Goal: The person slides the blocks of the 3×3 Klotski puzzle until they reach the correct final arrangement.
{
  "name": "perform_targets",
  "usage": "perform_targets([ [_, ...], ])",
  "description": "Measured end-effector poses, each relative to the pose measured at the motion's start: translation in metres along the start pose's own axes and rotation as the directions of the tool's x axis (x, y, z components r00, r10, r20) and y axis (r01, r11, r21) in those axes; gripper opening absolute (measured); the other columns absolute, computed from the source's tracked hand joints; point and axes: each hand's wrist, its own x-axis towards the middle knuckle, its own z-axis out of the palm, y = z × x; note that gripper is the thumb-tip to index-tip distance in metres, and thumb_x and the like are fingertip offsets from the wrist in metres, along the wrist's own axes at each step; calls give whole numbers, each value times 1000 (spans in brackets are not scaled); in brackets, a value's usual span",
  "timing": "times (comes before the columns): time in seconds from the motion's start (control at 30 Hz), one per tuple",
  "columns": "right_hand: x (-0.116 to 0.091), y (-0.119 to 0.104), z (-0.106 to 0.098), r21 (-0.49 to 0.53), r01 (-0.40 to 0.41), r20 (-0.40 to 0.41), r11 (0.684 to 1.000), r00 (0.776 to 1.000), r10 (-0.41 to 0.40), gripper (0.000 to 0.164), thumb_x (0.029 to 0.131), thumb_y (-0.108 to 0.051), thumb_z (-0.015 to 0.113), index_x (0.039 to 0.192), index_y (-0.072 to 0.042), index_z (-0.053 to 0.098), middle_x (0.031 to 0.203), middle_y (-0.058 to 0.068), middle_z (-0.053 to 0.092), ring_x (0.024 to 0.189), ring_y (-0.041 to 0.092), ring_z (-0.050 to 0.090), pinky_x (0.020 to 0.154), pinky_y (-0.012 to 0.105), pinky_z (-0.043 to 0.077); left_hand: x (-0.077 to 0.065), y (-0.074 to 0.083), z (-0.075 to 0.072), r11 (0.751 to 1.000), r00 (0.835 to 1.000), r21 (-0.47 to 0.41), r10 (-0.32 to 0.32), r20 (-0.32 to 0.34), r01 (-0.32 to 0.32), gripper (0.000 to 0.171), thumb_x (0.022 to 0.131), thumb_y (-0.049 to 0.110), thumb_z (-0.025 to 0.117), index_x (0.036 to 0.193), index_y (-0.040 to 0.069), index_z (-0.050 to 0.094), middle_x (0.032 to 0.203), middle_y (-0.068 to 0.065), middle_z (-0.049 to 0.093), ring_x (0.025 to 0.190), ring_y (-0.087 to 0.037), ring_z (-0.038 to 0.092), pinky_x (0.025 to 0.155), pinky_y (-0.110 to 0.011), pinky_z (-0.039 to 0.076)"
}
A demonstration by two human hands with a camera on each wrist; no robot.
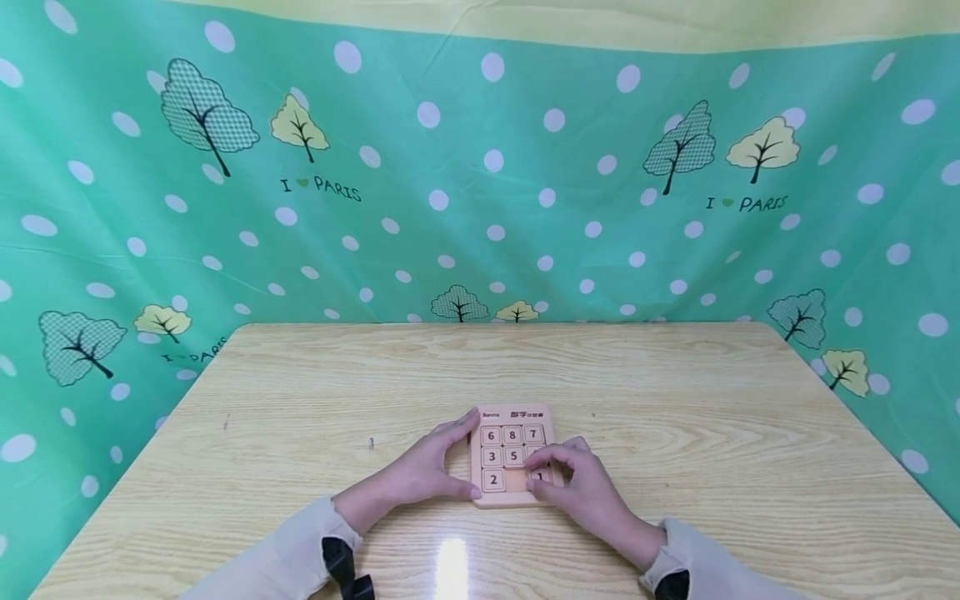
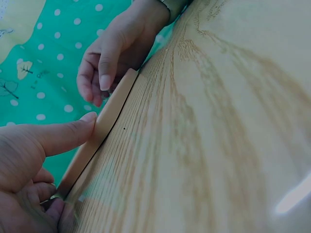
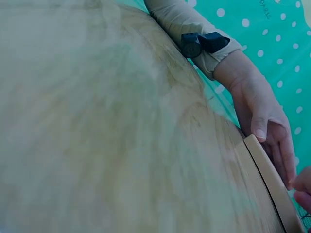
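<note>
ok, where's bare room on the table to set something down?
Bare: pale wood-grained table between the beige number-puzzle board and the dotted green cloth; also right of the right grip, towards the table's right edge. Crowded: the board itself, left grip at its left edge, right grip over its lower-right tiles.

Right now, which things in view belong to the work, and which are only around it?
Part of the work:
number puzzle board
its numbered tiles
left hand, at the board's edge
right hand, over the tiles

Only around it:
wooden table
green dotted cloth
black wrist device
</note>
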Motion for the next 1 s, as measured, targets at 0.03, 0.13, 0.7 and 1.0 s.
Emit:
perform_targets([
  [0.03,0,0,1,7,13,4,1000,1000,-13,23,71,-14,80,91,-21,72,95,-1,56,88,15,42,78,22,41,0,0,0,1000,1000,1,0,0,0,103,67,30,84,149,9,25,156,-3,21,142,-28,18,115,-48,15],
  [0.13,2,-2,7,15,47,22,999,999,-48,22,72,-18,80,93,-22,72,95,-4,58,88,14,45,80,22,42,0,0,-1,1000,1000,3,5,-2,-5,103,67,30,83,149,9,25,156,-4,20,142,-28,18,115,-48,14],
  [0.7,14,-17,31,-121,185,106,975,979,-173,26,72,-12,78,97,-15,74,89,-7,60,81,11,48,70,21,42,-1,-2,-2,1000,1000,3,20,5,-20,102,68,31,83,149,9,24,156,-4,19,142,-29,17,115,-50,14],
  [1.0,17,-22,38,-146,174,103,974,982,-160,26,70,-6,76,96,-11,74,82,-5,56,77,13,45,66,19,40,0,-3,-2,1000,1000,6,21,5,-21,103,68,32,83,149,10,24,156,-4,20,142,-30,18,115,-50,15],
])
